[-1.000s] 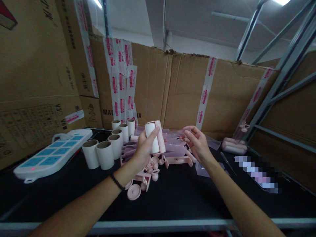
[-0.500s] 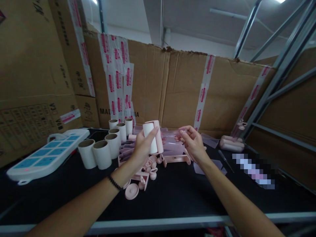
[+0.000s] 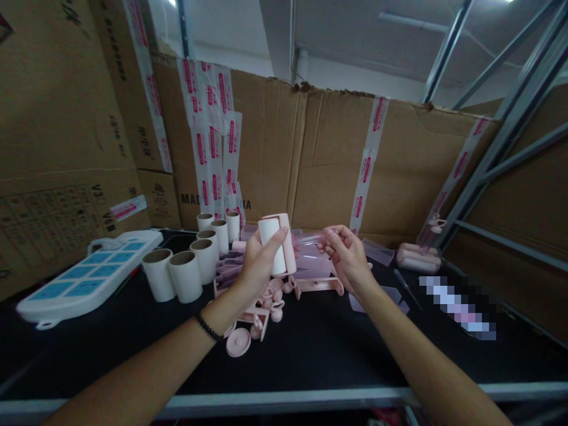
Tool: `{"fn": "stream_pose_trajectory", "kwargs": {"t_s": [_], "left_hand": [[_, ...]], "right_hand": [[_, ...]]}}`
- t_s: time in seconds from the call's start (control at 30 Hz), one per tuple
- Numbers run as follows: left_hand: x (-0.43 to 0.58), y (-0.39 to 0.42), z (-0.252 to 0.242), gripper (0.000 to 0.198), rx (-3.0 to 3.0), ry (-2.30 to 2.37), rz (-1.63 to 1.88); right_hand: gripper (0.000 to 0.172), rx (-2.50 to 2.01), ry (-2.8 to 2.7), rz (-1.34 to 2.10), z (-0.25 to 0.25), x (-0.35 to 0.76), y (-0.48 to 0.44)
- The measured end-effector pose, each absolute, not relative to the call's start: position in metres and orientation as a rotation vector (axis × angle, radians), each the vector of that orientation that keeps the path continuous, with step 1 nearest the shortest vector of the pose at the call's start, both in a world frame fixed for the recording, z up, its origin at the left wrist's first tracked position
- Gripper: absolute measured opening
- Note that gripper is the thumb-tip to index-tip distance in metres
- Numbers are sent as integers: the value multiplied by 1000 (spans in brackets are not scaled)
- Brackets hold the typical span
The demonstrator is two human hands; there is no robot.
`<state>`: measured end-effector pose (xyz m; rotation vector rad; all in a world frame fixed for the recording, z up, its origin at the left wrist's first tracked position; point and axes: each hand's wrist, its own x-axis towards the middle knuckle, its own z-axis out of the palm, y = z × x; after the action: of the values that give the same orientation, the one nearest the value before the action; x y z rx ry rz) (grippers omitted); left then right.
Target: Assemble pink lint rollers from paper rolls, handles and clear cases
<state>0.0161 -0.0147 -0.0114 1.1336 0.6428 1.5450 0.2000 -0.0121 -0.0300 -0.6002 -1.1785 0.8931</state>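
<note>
My left hand [image 3: 260,253] is wrapped round a lint roller, a white paper roll [image 3: 271,239] set against a pink plastic frame [image 3: 287,245], tilted slightly. To the right, my right hand [image 3: 348,251] has its fingers closed on a clear pinkish plastic piece [image 3: 310,238], which reaches toward the roller; whether the two touch I cannot tell. Below the roller, small pink plastic parts [image 3: 270,293] lie in a heap with a pink round disc [image 3: 238,342]. A loose pink frame [image 3: 319,286] lies beneath the right hand.
Several white rolls with cardboard cores [image 3: 185,277] stand on the left. Beyond them lies a power strip [image 3: 91,275]. Purple-tinted plastic pieces [image 3: 377,251] lie at the back. Finished-looking pink rollers [image 3: 418,258] and a thin pen-like tool [image 3: 406,287] are on the right. Cardboard [image 3: 328,154] walls the back.
The view has shifted slightly. Both hands keep their holds, and the clear plastic piece and the lint roller have hardly moved relative to each other.
</note>
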Motion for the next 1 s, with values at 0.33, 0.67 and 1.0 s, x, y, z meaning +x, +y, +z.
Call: {"fn": "stream_pose_trajectory", "kwargs": {"t_s": [0.33,0.67,1.0], "left_hand": [[20,-15,-9,46,1014,582,1474],[4,-17,1,24,1727,587,1501],[12,-27,-8,16,1872,610,1379]], "right_hand": [[28,-599,-1166,799,-15,199,-22],[25,-731,-1268,520,-5,218,-29],[21,-697,-1457,524,2,182,-46]]}}
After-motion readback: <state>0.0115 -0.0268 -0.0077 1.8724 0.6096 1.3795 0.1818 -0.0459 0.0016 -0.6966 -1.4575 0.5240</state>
